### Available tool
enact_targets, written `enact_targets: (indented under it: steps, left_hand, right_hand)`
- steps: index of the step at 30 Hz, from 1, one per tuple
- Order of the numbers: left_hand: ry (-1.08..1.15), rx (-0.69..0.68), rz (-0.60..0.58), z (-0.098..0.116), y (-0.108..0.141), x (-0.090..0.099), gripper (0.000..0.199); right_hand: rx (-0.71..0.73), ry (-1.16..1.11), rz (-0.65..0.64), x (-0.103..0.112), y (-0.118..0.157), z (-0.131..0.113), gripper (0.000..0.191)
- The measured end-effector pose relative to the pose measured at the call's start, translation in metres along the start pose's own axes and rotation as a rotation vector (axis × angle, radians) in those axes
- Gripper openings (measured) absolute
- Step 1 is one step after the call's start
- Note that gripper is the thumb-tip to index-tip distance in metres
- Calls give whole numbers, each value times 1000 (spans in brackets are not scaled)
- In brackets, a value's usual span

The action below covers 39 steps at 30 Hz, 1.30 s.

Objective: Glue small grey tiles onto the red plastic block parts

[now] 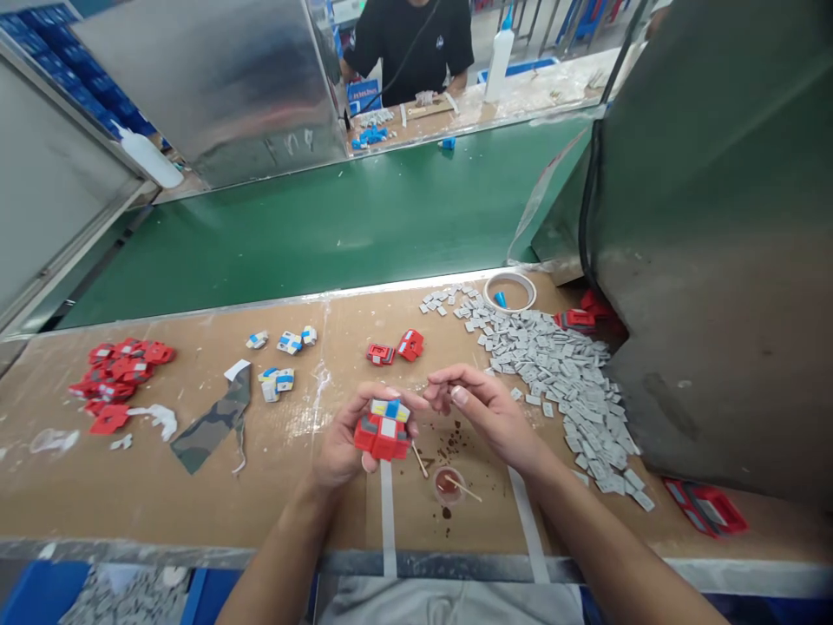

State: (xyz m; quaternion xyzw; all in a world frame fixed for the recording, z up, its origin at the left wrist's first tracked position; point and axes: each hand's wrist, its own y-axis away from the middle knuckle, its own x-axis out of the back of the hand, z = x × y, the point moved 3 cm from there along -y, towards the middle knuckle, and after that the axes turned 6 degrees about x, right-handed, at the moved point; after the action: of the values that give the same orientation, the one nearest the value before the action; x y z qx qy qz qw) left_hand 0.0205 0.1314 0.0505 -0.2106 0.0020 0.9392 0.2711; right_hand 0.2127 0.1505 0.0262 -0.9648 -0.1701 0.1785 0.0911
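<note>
My left hand (344, 438) is closed around a red plastic toy part (383, 438) with grey and white areas. On top of that sits a small white, blue and yellow piece (390, 410). My right hand (495, 417) is just to the right, its fingers loosely bent and no object visible in them. Below the hands is a small clear cup (449, 486) of reddish-brown liquid with a cotton swab (469, 492) leaning in it. Another swab (420, 462) lies beside it, among brown drips on the cardboard. Two red parts (394, 349) lie beyond my hands.
A heap of grey tiles (553, 365) and a tape roll (509, 292) lie to the right. Red parts (121, 378), white-and-blue pieces (278, 382) and a camouflage cloth strip (218, 421) lie left. A green conveyor belt (325, 230) runs behind; a person (416, 52) sits across it.
</note>
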Motion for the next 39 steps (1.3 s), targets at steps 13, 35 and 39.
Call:
enact_targets:
  steps: [13, 35, 39]
  left_hand:
    - [-466, -261, 142, 15, 6, -10, 57]
    - [-1000, -454, 241, 24, 14, -6, 47]
    - [-1040, -421, 248, 24, 17, -4, 45]
  right_hand:
    - [542, 652, -131, -32, 16, -30, 68]
    - [567, 686, -51, -32, 17, -41, 42]
    - [548, 686, -52, -32, 18, -41, 40]
